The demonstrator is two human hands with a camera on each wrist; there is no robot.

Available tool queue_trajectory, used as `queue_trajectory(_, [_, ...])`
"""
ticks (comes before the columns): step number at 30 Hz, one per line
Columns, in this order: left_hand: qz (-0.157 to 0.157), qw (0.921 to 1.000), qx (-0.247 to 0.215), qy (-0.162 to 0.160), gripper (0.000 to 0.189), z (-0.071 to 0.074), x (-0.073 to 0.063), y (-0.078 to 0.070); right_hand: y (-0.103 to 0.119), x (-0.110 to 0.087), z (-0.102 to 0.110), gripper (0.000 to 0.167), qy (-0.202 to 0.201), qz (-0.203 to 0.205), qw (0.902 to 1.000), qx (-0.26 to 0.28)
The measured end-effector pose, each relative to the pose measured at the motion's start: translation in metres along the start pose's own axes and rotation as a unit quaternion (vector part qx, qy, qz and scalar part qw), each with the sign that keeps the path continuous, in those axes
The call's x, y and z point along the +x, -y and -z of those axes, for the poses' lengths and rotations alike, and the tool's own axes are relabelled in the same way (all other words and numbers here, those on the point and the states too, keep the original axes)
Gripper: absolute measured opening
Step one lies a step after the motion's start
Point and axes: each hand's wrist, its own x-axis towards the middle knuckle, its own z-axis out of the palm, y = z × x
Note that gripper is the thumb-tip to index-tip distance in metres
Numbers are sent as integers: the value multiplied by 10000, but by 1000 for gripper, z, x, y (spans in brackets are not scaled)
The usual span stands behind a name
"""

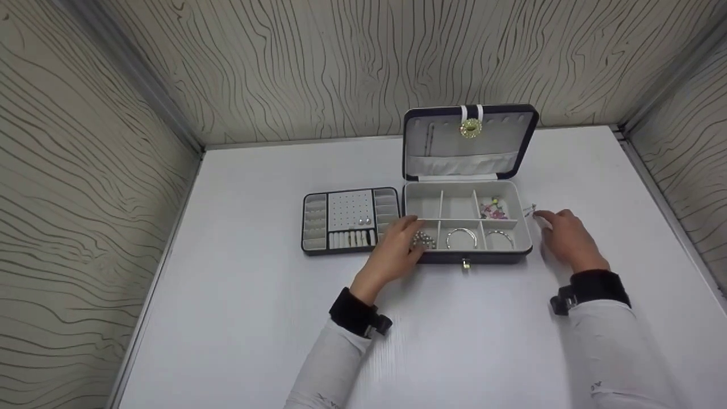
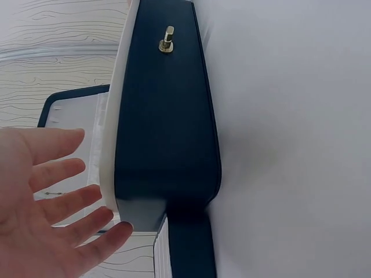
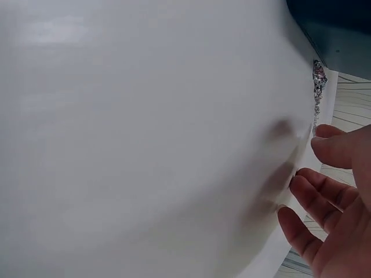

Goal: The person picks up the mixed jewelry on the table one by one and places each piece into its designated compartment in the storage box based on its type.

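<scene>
An open dark-blue jewelry box [image 1: 466, 257] stands on the white table, its lid [image 1: 471, 145] raised. My left hand [image 1: 395, 250] reaches over the box's front left compartment, fingers extended, near a string of pearl-like beads [image 1: 425, 241]. In the left wrist view, the left hand [image 2: 52, 202] spreads its fingers beside the box's rim. Off the box's right side, my right hand [image 1: 569, 238] pinches the end of a silver jewelry chain [image 1: 530, 209] between thumb and forefinger. A gem cluster shows on this chain [image 3: 319, 78] in the right wrist view, beside the box.
Left of the box lies a compartment tray [image 1: 315, 251] with earrings [image 1: 364, 221] and rings in slots. Two bangles [image 1: 462, 231] [image 1: 500, 234] occupy front compartments; pink trinkets [image 1: 494, 212] lie in the back right one. Patterned panels [image 1: 352, 68] enclose the table's back and sides.
</scene>
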Motion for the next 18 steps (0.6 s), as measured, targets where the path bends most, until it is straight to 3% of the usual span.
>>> queue_trajectory(7, [-97, 9995, 227, 171, 49, -2, -1, -2, 7, -1, -1, 47, 425, -198, 9985, -285])
queue_trajectory(14, [-97, 9978, 540, 383, 50, -3, -4, -2, -3, -11, 1, 38, 65, 67, 9999, 60])
queue_trajectory(18, [-95, 9972, 612, 424, 50, -4, -5, -2, -11, -18, 5, 32, 50, 206, 9997, 131])
